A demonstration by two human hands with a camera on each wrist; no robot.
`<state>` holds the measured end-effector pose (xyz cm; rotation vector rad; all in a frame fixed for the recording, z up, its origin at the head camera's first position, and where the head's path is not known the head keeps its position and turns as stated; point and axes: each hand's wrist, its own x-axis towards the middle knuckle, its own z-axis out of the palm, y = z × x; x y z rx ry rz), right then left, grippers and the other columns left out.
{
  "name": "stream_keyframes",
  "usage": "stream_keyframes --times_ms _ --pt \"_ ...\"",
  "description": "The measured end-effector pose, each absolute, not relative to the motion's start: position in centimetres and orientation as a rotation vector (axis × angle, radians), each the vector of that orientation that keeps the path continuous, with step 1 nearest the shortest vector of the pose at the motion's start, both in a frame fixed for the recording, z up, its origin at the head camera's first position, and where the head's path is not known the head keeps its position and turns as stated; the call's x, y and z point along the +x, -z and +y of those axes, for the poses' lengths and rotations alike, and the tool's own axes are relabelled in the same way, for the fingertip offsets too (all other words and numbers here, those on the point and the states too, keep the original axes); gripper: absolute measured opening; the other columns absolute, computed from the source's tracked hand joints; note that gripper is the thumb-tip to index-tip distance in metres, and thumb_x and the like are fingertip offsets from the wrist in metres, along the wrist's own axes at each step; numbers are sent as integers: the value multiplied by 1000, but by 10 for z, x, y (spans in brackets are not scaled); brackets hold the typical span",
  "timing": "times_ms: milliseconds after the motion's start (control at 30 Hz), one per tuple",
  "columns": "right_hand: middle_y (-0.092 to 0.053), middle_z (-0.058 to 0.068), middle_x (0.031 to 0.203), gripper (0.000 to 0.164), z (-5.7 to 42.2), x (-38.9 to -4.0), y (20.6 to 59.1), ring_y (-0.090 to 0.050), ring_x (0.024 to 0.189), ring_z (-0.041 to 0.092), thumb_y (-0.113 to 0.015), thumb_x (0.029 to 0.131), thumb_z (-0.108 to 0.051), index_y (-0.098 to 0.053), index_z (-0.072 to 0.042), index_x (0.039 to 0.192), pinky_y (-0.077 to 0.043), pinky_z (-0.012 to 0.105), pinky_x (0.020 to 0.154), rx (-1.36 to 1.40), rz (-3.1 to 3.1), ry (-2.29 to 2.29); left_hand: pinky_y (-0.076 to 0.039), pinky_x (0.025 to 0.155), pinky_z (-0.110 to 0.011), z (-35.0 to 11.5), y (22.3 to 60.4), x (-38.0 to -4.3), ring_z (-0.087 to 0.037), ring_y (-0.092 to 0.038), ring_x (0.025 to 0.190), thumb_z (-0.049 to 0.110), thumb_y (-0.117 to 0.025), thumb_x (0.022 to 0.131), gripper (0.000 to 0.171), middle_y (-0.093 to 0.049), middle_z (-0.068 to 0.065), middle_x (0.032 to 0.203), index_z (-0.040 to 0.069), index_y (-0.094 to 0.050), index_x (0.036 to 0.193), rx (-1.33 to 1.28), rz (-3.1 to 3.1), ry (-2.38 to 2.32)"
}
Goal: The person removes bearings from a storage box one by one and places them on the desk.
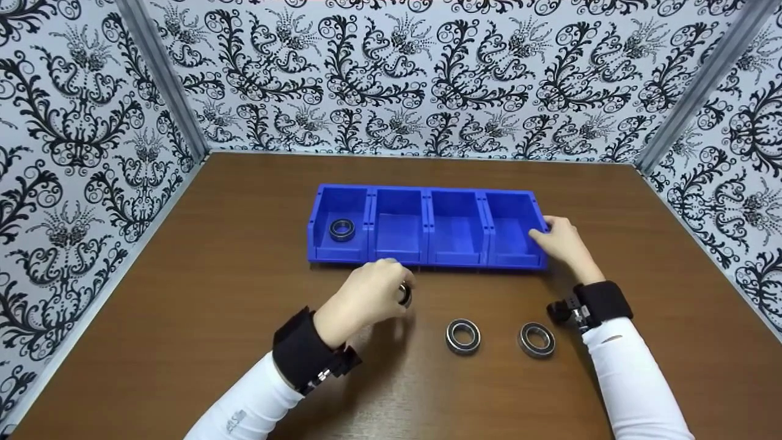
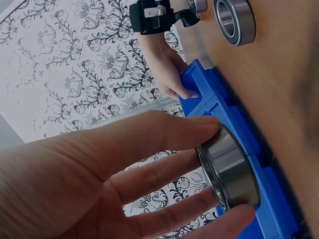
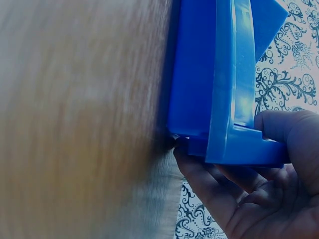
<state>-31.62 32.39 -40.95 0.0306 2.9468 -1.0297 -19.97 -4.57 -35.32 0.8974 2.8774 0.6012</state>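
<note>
My left hand (image 1: 376, 290) pinches a metal ball bearing (image 2: 230, 169) between thumb and fingers, just in front of the blue four-part bin (image 1: 397, 260). In the head view that bearing is mostly hidden behind the hand. My right hand (image 1: 563, 244) grips the right end wall of the bin, thumb over the edge and fingers outside, as the right wrist view shows. Another bearing (image 1: 342, 239) lies in the leftmost compartment; the others hold nothing visible. On the brown table (image 1: 244, 208), two bearings lie flat: one near the middle (image 1: 449, 337), one farther right (image 1: 551, 342).
Patterned panels (image 1: 391, 73) with grey corner posts (image 1: 165, 73) enclose the table at the back and both sides. Black straps with small cameras are worn on both wrists, over white sleeves (image 1: 635, 379).
</note>
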Motion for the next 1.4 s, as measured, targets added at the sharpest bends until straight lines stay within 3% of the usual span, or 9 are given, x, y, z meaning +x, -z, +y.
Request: stream_keyframes --times_ms 400,767,1400 --pt "-54 39 140 56 325 -315 407 -62 123 49 -49 101 -18 -43 15 146 -51 57 104 31 2933 1046 -58 82 -50 -46 356 -193 -35 -71 102 11 -83 78 22 -74 -15 103 9 -78 99 892 2873 -547" --pt "-53 39 141 57 326 -316 409 -60 124 50 -50 100 -19 -43 15 146 -49 58 107 54 2932 1056 -60 82 -48 -45 360 -188 -33 -72 102 9 -82 77 29 -74 -14 106 8 -79 106 907 2878 -515" --pt "-56 38 139 57 324 -316 410 -61 121 48 -51 98 -19 -46 14 144 -48 58 106 58 2953 1033 -58 73 -44 -48 374 -176 -27 -69 95 7 -82 72 23 -73 -8 96 11 -80 94 991 2879 -511"
